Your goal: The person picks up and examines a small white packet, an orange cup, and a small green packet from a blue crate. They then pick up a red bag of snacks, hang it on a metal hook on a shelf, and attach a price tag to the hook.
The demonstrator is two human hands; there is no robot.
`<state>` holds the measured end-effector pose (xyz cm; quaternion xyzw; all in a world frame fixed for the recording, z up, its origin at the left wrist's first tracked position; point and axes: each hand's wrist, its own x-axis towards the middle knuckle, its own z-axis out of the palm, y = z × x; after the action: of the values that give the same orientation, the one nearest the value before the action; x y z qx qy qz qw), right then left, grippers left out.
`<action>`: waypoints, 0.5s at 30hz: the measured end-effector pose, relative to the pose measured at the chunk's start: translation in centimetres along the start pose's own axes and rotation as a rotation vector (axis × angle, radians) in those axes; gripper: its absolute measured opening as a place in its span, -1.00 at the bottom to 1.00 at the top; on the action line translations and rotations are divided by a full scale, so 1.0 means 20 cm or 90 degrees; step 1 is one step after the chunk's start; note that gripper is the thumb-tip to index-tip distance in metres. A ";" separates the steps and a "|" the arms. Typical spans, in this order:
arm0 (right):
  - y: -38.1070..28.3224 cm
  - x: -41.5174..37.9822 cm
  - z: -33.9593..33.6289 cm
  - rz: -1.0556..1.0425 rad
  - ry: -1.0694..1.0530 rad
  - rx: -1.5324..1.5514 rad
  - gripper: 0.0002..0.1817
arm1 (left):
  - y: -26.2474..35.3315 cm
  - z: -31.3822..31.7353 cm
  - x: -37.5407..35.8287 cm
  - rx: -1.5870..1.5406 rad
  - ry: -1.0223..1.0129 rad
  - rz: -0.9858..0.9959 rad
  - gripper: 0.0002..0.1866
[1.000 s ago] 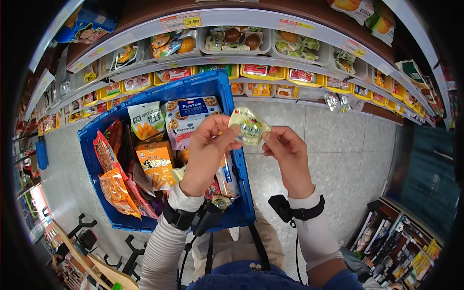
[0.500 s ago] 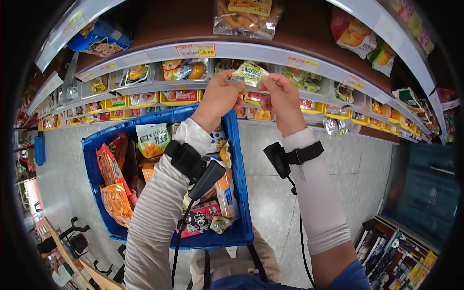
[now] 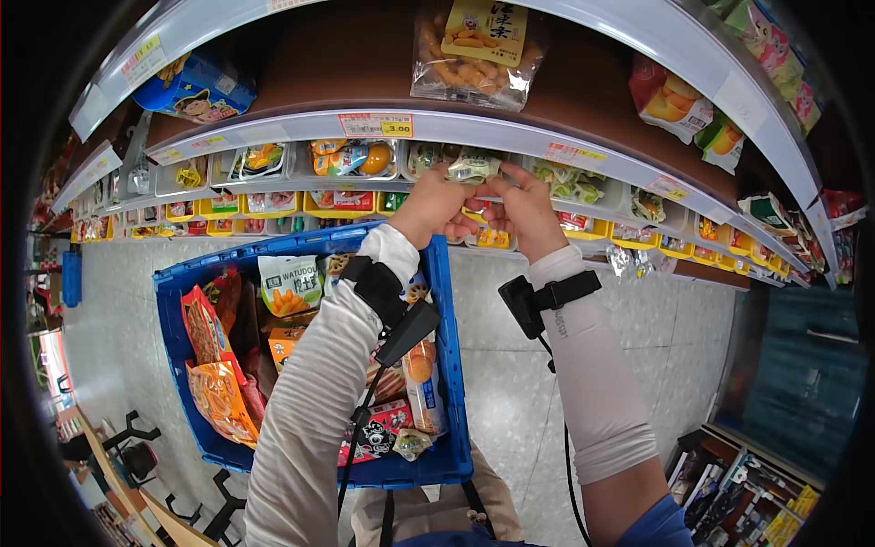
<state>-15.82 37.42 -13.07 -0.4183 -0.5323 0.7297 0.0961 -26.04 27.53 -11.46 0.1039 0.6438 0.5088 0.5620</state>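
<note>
A small pale-green snack packet (image 3: 473, 168) is between my hands, just under the shelf's price rail. My left hand (image 3: 434, 202) is closed on its left and lower side. My right hand (image 3: 527, 210) has its fingers curled in a pinch at the packet's right end; part of the contact is hidden. Behind it, clear plastic bins hold small snacks, with similar green packets (image 3: 567, 182) to the right. Below my left forearm stands a blue crate (image 3: 453, 365) with snack bags in it, including a white-and-green bag (image 3: 291, 284) and an orange bag (image 3: 221, 401).
A price tag (image 3: 375, 125) is on the shelf edge above my hands. On the upper shelf lie a bag of fried snacks (image 3: 478, 59) and a blue package (image 3: 196, 88). Yellow-edged bins (image 3: 638, 239) line the lower tier. Grey tile floor (image 3: 510, 392) shows right of the crate.
The packet and both hands have come down slightly against the shelf, and the packet looks more tilted. The view has shifted, so the shelf appears lower in the picture.
</note>
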 end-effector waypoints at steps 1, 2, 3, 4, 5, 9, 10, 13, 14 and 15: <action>0.01 0.00 0.00 0.003 0.000 -0.010 -0.43 | -0.02 0.00 0.00 0.001 0.000 0.002 -0.29; 0.02 0.01 -0.01 0.007 0.001 -0.019 -0.43 | -0.04 0.01 0.01 -0.021 0.027 0.010 -0.37; 0.02 -0.01 -0.01 0.006 0.001 -0.019 -0.43 | -0.05 0.01 0.00 -0.044 0.055 0.018 -0.45; 0.03 -0.03 -0.01 -0.007 0.002 -0.018 -0.43 | -0.06 0.02 -0.01 -0.044 0.054 0.019 -0.45; 0.04 -0.07 0.00 -0.020 0.003 -0.016 -0.43 | -0.07 0.01 -0.03 -0.031 0.052 0.042 -0.43; 0.10 -0.25 -0.01 -0.073 -0.004 0.000 -0.49 | -0.08 -0.02 -0.19 0.017 0.016 0.084 -0.47; 0.11 -0.32 -0.01 -0.062 -0.006 -0.009 -0.54 | -0.10 -0.02 -0.24 0.020 0.027 0.080 -0.57; 0.22 -0.55 -0.02 -0.035 -0.022 0.004 -0.62 | -0.20 -0.08 -0.41 0.040 -0.031 0.083 -0.62; 0.25 -0.63 -0.01 -0.019 -0.041 0.025 -0.66 | -0.24 -0.10 -0.48 0.048 -0.024 0.073 -0.63; 0.28 -0.72 0.00 -0.012 -0.041 0.025 -0.66 | -0.28 -0.11 -0.56 0.054 -0.016 0.057 -0.65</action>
<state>-5.10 26.72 -10.57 -0.3877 -0.5244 0.7523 0.0936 -21.50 15.79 -9.25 0.1623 0.6525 0.5043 0.5418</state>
